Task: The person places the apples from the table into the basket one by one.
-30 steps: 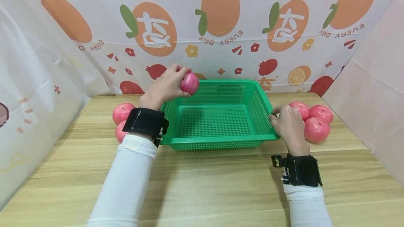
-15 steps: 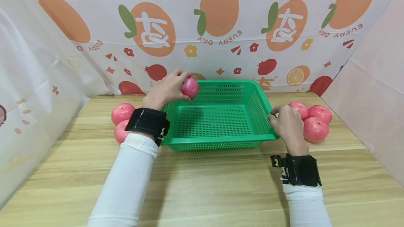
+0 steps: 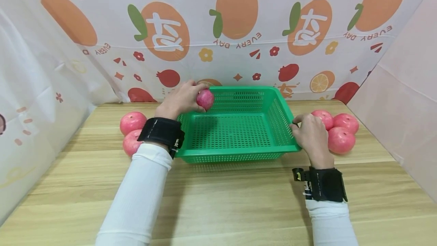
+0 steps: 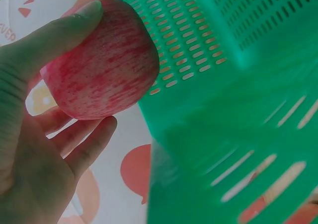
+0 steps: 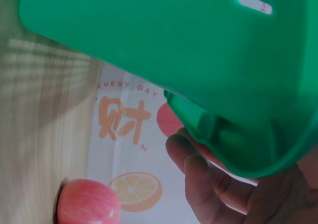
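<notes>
My left hand point(image 3: 182, 100) holds a red streaked apple point(image 3: 205, 99) above the left back part of a green plastic basket point(image 3: 239, 150). In the left wrist view the thumb lies over one side of the apple point(image 4: 104, 60) and the fingers curl round the other, with the basket's slotted wall point(image 4: 184, 40) just beyond. At the basket's right rim my right hand point(image 3: 311, 134) grips the edge. The right wrist view shows its fingers point(image 5: 198, 184) curled under the green rim point(image 5: 248, 169). Slots cover the basket's floor, and nothing lies on it.
Two pink-red apples point(image 3: 132, 123) sit on the wooden table point(image 3: 232, 204) left of the basket, partly behind the left wrist. Three more apples point(image 3: 341, 140) stand grouped beside the right hand. A fruit-printed cloth point(image 3: 239, 63) hangs close behind the basket and along both sides.
My left hand has lowered slightly with the apple, bringing it from above the back rim down to about its level. The right hand stays at the basket's right rim.
</notes>
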Demonstrator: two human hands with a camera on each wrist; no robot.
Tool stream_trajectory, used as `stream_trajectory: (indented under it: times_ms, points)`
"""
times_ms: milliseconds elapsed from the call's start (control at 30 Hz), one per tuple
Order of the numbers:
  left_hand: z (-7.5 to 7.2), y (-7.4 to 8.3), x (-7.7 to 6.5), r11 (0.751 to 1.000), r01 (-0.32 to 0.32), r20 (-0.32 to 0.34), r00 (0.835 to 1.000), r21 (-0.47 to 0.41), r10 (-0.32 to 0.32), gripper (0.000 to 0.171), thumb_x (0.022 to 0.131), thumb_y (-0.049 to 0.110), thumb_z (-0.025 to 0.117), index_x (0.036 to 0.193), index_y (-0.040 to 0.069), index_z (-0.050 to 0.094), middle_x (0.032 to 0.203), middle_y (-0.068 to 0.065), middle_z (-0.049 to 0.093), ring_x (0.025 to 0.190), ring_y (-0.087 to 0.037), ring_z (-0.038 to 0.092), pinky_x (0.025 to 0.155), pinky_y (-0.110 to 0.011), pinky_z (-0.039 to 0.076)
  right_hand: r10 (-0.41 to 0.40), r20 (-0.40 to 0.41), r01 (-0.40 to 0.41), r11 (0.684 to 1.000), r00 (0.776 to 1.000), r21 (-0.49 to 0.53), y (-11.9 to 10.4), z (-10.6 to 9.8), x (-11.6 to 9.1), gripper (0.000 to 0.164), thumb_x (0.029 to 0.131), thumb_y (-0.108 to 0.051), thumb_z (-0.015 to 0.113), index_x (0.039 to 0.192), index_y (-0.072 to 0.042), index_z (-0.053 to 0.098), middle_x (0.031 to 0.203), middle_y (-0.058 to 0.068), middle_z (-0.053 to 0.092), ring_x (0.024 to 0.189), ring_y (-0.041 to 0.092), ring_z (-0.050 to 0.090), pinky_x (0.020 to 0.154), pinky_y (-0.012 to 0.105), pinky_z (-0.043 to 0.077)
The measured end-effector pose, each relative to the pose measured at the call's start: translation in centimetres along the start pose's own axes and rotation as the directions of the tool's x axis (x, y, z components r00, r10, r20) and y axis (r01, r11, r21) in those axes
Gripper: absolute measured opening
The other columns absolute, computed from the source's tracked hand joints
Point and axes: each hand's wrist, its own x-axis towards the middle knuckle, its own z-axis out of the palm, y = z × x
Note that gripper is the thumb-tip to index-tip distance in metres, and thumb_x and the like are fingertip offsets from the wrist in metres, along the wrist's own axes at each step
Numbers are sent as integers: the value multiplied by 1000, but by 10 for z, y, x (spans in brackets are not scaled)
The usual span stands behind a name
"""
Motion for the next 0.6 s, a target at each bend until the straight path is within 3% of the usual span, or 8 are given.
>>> stream_trajectory:
  times_ms: [200,600]
  points:
    - [5,-3,0,999,34,58,998,-35,-32,74,70,27,76,134,16,40,126,-19,39,106,-32,38,79,-55,46,15,16,-15,1000,1000,4,0,1,0,19,82,-11,61,93,3,66,86,23,63,66,29,50,46,38,44]
    - [17,-6,2,999,52,84,995,-13,-50,74,68,30,78,132,18,43,124,-18,41,107,-32,37,77,-53,48,20,8,-20,1000,1000,0,0,0,1,18,82,-12,60,92,2,66,86,22,63,66,29,51,46,39,45]
